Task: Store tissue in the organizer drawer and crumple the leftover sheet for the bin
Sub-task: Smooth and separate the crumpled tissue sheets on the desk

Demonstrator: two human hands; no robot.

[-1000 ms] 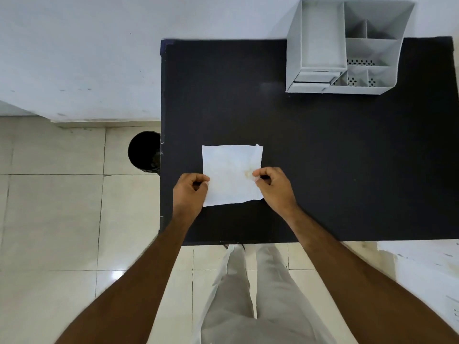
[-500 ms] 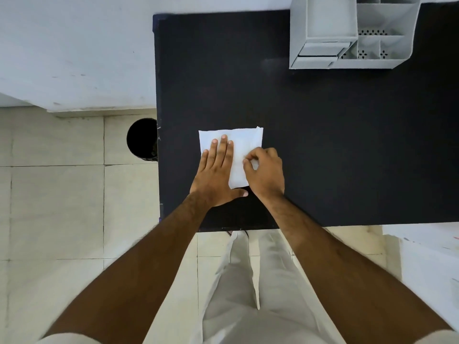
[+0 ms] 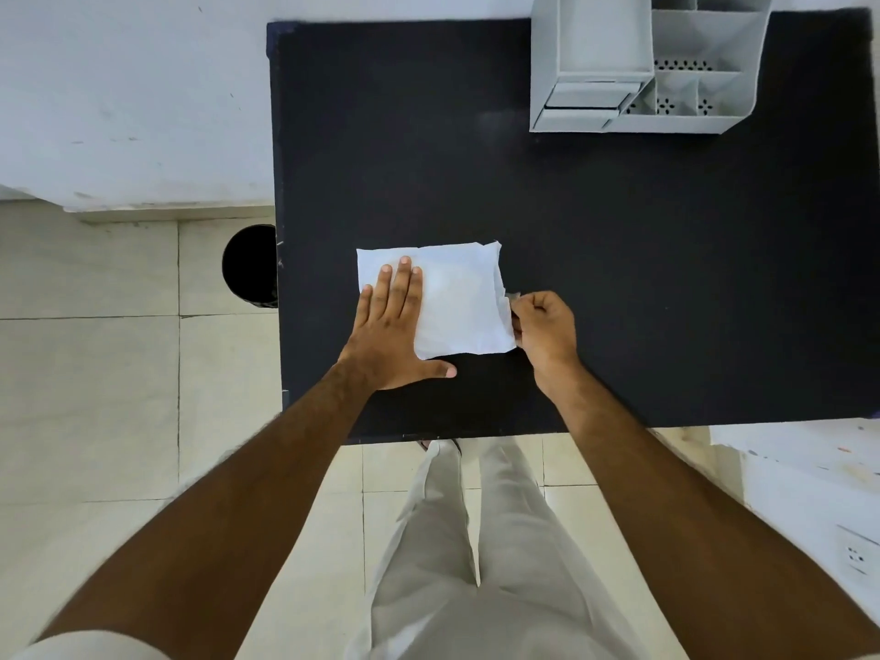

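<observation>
A white tissue (image 3: 459,300) lies flat near the front left of the black table (image 3: 619,240). My left hand (image 3: 393,333) presses flat on its left part, fingers spread. My right hand (image 3: 543,331) is curled at the tissue's right edge, pinching that edge between thumb and fingers. The grey organizer (image 3: 643,64) stands at the table's far right; its small drawer (image 3: 588,100) sits at the front left of it and looks slightly pulled out.
A round black bin (image 3: 250,264) stands on the tiled floor just left of the table. A white wall runs behind. A white surface with a socket (image 3: 855,557) is at the lower right. My legs are below the table's front edge.
Both hands pinched the tissue's near corners a second ago. Since then the left hand has laid flat on the sheet, and the right hand slid from its middle to the right edge.
</observation>
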